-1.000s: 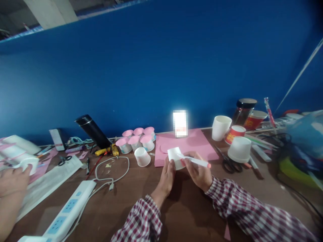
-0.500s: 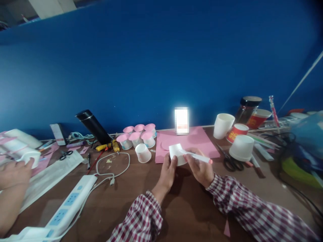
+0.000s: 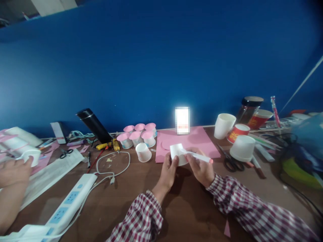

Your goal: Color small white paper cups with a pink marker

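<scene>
My left hand is closed around the left side of a white paper cup, thumb on its near wall. In my right hand is a white marker with a pink end; its other end points at the cup's side. Whether the tip touches the cup is too blurred to tell. Both hands are over the table in front of a pink paper sheet. Left of the sheet stands another white paper cup, beside several cups topped with pink paper.
At the right lie black scissors near an upturned white cup and a red cup. A power strip, cable and black bottle are at left. Another person's hand touches a white object at far left.
The view has shifted very slightly. My hands keep nearly the same pose with the cup and the marker, and nothing else has visibly moved.
</scene>
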`<state>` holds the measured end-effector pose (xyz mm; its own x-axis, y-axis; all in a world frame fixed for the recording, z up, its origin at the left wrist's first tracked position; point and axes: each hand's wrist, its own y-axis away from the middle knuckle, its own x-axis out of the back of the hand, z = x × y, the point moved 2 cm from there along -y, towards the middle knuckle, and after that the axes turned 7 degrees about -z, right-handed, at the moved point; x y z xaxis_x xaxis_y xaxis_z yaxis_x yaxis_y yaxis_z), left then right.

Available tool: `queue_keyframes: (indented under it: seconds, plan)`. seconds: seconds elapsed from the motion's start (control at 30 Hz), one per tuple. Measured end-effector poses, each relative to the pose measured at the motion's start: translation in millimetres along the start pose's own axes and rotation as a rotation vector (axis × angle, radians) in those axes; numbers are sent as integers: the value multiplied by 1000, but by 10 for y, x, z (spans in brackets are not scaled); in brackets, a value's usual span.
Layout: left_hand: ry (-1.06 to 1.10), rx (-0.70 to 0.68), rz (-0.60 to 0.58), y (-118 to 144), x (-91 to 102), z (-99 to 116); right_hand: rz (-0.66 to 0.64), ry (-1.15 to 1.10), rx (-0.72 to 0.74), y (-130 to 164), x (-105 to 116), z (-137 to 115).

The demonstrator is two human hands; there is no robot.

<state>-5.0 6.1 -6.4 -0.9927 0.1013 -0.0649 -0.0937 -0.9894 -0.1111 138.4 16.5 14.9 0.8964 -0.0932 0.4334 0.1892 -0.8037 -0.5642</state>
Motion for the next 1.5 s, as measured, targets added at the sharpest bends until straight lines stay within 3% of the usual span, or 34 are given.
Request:
queue_keyframes:
  seconds: [1.5]
  plan:
    - [33,33,43,9,2,-10,0,39,25,-1,2,-31]
